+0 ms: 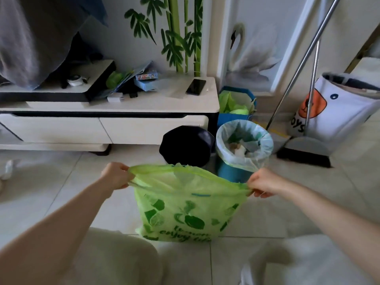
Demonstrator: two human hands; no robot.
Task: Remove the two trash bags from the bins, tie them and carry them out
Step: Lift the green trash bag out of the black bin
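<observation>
A green printed trash bag (185,210) hangs over the tiled floor in front of me, its mouth stretched wide. My left hand (116,175) pinches the bag's left rim and my right hand (265,183) pinches the right rim. Behind the bag stands a dark bin (187,145) with nothing visible inside. To its right is a blue bin (232,173) lined with a pale translucent trash bag (244,140) that holds some rubbish.
A low white TV cabinet (144,105) with a phone (195,87) and clutter runs along the wall. A blue box of green bags (236,103) sits in the corner. A broom (304,153) and a white toy bag (337,108) stand at the right.
</observation>
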